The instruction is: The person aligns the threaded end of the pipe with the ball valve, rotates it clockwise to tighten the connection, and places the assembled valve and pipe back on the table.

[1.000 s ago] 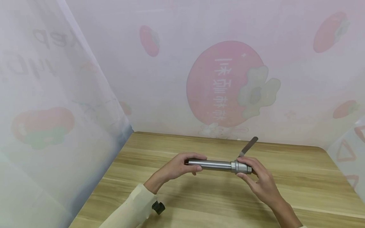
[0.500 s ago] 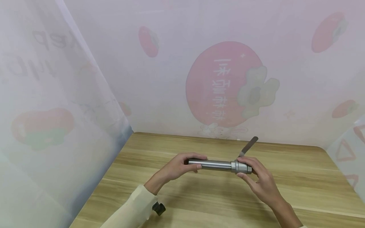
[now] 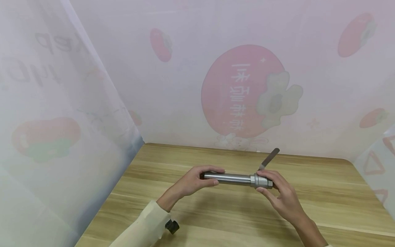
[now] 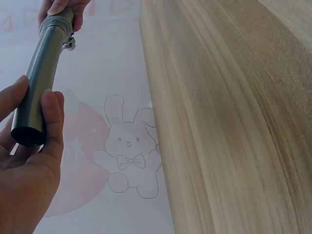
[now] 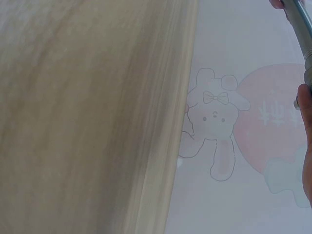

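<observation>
A shiny metal pipe (image 3: 232,178) lies level between the two hands, joined at its right end to a ball valve (image 3: 261,181). The valve's lever handle (image 3: 270,158) points up and away to the right. My left hand (image 3: 193,180) grips the pipe's left end between thumb and fingers; in the left wrist view its dark round end (image 4: 28,136) faces the camera. My right hand (image 3: 282,195) pinches the valve body, thumb on the near side and fingers over the far side. In the right wrist view only part of the right hand (image 5: 305,131) shows at the edge.
Below the hands is a wood-grain table (image 3: 222,219). A pale printed curtain (image 3: 179,103) hangs behind it, another curtain (image 3: 46,178) on the left. A small black device (image 3: 171,226) sits by the left sleeve (image 3: 148,219).
Both hands, the pipe and the valve stay in nearly the same place. The left fingertips under the pipe, seen earlier, are now out of sight in the head view.
</observation>
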A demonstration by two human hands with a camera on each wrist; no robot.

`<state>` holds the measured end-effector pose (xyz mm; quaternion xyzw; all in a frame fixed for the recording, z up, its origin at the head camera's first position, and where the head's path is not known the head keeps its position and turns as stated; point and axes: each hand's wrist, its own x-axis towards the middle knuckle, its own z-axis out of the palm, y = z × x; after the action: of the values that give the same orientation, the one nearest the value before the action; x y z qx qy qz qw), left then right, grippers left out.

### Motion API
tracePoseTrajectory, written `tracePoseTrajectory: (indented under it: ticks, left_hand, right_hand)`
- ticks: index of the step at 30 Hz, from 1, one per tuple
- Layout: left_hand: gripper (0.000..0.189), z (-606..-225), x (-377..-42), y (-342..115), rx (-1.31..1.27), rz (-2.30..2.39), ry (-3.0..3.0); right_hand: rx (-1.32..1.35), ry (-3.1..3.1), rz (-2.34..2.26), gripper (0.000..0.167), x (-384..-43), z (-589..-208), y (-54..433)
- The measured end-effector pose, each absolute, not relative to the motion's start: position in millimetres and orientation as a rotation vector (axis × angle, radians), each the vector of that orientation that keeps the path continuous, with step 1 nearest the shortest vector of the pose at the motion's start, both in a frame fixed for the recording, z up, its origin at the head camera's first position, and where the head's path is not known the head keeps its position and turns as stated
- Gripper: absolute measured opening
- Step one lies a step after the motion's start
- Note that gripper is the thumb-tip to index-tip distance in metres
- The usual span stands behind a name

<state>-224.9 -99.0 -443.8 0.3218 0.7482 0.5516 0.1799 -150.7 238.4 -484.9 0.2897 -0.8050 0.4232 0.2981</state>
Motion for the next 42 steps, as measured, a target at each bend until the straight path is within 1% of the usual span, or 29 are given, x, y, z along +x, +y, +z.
tracePoseTrajectory:
  ticks: [5, 11, 22, 32, 42]
  left_hand:
    - [0.045, -443.2, -225.2, -98.6, 0.932, 1.54, 2.129]
    - [0.046, -442.5, -225.8, -99.7, 0.879, 1.511, 2.139]
    - [0.042, -442.7, -225.9, -98.6, 0.882, 1.483, 2.144]
    - [0.044, -442.9, -225.5, -98.6, 0.873, 1.502, 2.118]
    - [0.039, -443.0, -227.7, -101.1, 0.875, 1.529, 2.059]
  right_hand:
    - [0.773, -2.136, 1.131, 0.072, -150.8, -485.0, 238.2]
    - [0.77, -2.136, 1.115, 0.072, -150.6, -485.3, 237.7]
    - [0.761, -2.151, 1.109, 0.071, -149.6, -484.7, 236.9]
    - [0.755, -2.157, 1.11, 0.07, -149.0, -484.1, 237.0]
    - [0.75, -2.177, 1.134, 0.067, -147.5, -482.2, 236.5]
